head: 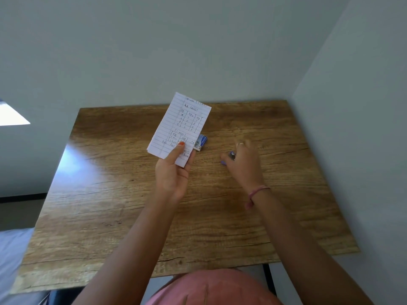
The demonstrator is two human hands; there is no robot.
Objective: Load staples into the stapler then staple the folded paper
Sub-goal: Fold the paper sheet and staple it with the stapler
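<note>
My left hand [172, 172] holds a folded sheet of lined paper [179, 126] with handwriting, lifted above the table, thumb on its lower front. Behind the paper's lower right corner lies a small blue staple box [202, 142] on the table. My right hand [244, 161] is over a small purple stapler [229, 157] on the table, fingers curled round it; the hand hides most of the stapler.
The wooden table [132, 205] stands in a corner, with a wall right behind it and another along its right edge. A bed edge [13, 256] shows at the lower left. My pink-clothed lap is at the near table edge.
</note>
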